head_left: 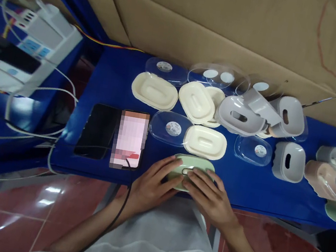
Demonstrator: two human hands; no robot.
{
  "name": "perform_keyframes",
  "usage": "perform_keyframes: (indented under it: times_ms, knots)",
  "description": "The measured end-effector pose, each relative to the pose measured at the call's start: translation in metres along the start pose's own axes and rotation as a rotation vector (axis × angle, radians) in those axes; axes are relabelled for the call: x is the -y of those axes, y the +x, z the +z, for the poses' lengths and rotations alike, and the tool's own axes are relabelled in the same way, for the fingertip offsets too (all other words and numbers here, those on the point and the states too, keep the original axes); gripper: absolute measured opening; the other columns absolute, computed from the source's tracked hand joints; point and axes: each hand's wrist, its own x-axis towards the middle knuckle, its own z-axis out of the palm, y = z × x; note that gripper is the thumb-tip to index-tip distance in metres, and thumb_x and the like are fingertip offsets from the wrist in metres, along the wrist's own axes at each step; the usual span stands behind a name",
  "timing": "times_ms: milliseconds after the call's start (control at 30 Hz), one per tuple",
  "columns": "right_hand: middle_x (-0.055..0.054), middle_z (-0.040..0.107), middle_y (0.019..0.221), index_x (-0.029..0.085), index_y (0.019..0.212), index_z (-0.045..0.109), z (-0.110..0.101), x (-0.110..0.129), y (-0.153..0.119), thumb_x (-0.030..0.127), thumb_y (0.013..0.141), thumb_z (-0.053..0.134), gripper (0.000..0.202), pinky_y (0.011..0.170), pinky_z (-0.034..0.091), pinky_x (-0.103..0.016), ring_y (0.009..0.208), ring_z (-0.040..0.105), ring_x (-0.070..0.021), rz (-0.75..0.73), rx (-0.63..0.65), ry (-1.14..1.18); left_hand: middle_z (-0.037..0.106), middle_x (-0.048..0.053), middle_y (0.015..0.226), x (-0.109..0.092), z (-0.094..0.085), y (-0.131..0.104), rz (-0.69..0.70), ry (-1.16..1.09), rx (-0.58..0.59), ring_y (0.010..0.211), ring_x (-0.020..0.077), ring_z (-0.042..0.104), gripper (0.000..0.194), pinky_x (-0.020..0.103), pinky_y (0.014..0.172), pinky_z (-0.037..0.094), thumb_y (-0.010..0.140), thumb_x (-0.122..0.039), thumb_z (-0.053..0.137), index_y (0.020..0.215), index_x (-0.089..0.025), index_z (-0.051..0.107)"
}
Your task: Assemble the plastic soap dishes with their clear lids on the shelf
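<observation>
A light green oval plastic box with a slot in its top sits at the table's front edge. My left hand grips its left end, the thumb on the near side and the fingers on the far side. From the right, my right hand holds the same box, its fingers lying across the top by the slot. Just beyond the box is a cream oval tray with a raised middle. Touching that tray on the left is a clear lid with a round label.
More cream trays, grey slotted boxes and clear lids lie behind and right. A pink box stands at the right end. Two phones lie left; a black cable crosses my left forearm. Power strips stand far left.
</observation>
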Motion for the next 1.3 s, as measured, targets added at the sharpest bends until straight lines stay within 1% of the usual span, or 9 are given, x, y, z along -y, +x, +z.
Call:
perform_keyframes:
  times_ms: [167, 433, 533, 600, 667, 767, 1000, 1167, 1300]
  knots:
    - [-0.006, 0.071, 0.147, 0.023, 0.142, 0.068, -0.005, -0.005, 0.008, 0.017, 0.108, 0.059, 0.036, 0.121, 0.044, -0.039, 0.142, 0.062, -0.0203, -0.049, -0.01, -0.025, 0.058, 0.024, 0.156, 0.001, 0.001, 0.001, -0.025, -0.081, -0.008, 0.154, 0.0388, 0.049, 0.042, 0.057, 0.116, 0.057, 0.092, -0.015, 0.077, 0.132, -0.016, 0.066]
    - [-0.003, 0.071, 0.147, 0.029, 0.145, 0.066, 0.015, -0.007, -0.001, 0.018, 0.106, 0.064, 0.04, 0.13, 0.033, -0.043, 0.147, 0.057, -0.0196, -0.003, -0.006, 0.01, 0.062, 0.02, 0.151, -0.002, 0.001, 0.005, -0.048, -0.069, -0.016, 0.15, 0.0365, 0.053, 0.035, 0.054, 0.115, 0.058, 0.093, -0.014, 0.076, 0.127, -0.018, 0.067]
    - [-0.006, 0.069, 0.149, 0.031, 0.148, 0.063, 0.01, -0.013, -0.007, 0.038, 0.106, 0.066, 0.043, 0.134, 0.022, -0.055, 0.15, 0.054, -0.0271, 0.041, -0.054, 0.004, 0.06, 0.022, 0.151, -0.002, 0.001, 0.006, -0.048, -0.074, -0.046, 0.149, 0.0375, 0.055, 0.033, 0.055, 0.114, 0.058, 0.092, -0.016, 0.077, 0.124, -0.017, 0.068]
    - [-0.01, 0.062, 0.157, 0.03, 0.153, 0.059, -0.001, -0.025, -0.013, 0.053, 0.107, 0.058, 0.051, 0.13, 0.029, -0.059, 0.152, 0.051, -0.0321, 0.086, -0.083, 0.044, 0.058, 0.022, 0.153, -0.002, 0.001, 0.005, -0.04, -0.079, -0.056, 0.15, 0.0386, 0.053, 0.033, 0.056, 0.114, 0.058, 0.092, -0.019, 0.079, 0.123, -0.017, 0.067]
    - [-0.011, 0.06, 0.158, 0.029, 0.155, 0.056, -0.015, -0.041, -0.019, 0.048, 0.11, 0.052, 0.049, 0.124, 0.04, -0.057, 0.151, 0.052, -0.0327, 0.181, -0.17, 0.087, 0.055, 0.022, 0.155, -0.002, 0.0, 0.005, -0.048, -0.081, -0.051, 0.152, 0.0396, 0.05, 0.038, 0.058, 0.114, 0.057, 0.092, -0.023, 0.081, 0.127, -0.019, 0.066]
    - [-0.009, 0.07, 0.146, 0.03, 0.151, 0.06, -0.029, -0.06, -0.02, 0.022, 0.109, 0.053, 0.044, 0.117, 0.047, -0.05, 0.141, 0.061, -0.028, 0.295, -0.292, 0.061, 0.053, 0.022, 0.158, -0.002, -0.001, 0.005, -0.057, -0.074, -0.034, 0.154, 0.0406, 0.048, 0.047, 0.059, 0.115, 0.056, 0.092, -0.027, 0.083, 0.135, -0.02, 0.064]
    - [-0.009, 0.064, 0.154, 0.029, 0.148, 0.061, -0.034, -0.077, 0.003, 0.022, 0.108, 0.057, 0.041, 0.121, 0.042, -0.048, 0.145, 0.057, -0.0266, 0.251, -0.146, -0.122, 0.056, 0.022, 0.154, -0.002, -0.003, 0.004, -0.024, -0.081, -0.038, 0.152, 0.0399, 0.05, 0.051, 0.058, 0.116, 0.054, 0.091, -0.031, 0.085, 0.136, -0.019, 0.064]
    - [-0.012, 0.052, 0.165, 0.028, 0.154, 0.056, -0.037, -0.096, -0.024, 0.037, 0.109, 0.056, 0.046, 0.124, 0.036, -0.057, 0.154, 0.046, -0.0329, 0.515, -0.174, -0.205, 0.052, 0.018, 0.158, -0.009, -0.01, 0.016, -0.172, -0.113, -0.228, 0.151, 0.0331, 0.052, 0.048, 0.055, 0.121, 0.051, 0.101, -0.018, 0.069, 0.147, -0.023, 0.057]
    - [-0.013, 0.042, 0.172, 0.031, 0.162, 0.047, -0.032, -0.1, -0.051, 0.045, 0.109, 0.055, 0.055, 0.125, 0.031, -0.064, 0.159, 0.038, -0.0366, 0.611, -0.159, -0.2, 0.054, 0.015, 0.158, -0.004, -0.018, 0.04, -0.251, -0.009, -0.328, 0.15, 0.031, 0.053, 0.05, 0.053, 0.123, 0.048, 0.101, -0.017, 0.066, 0.149, -0.026, 0.055]
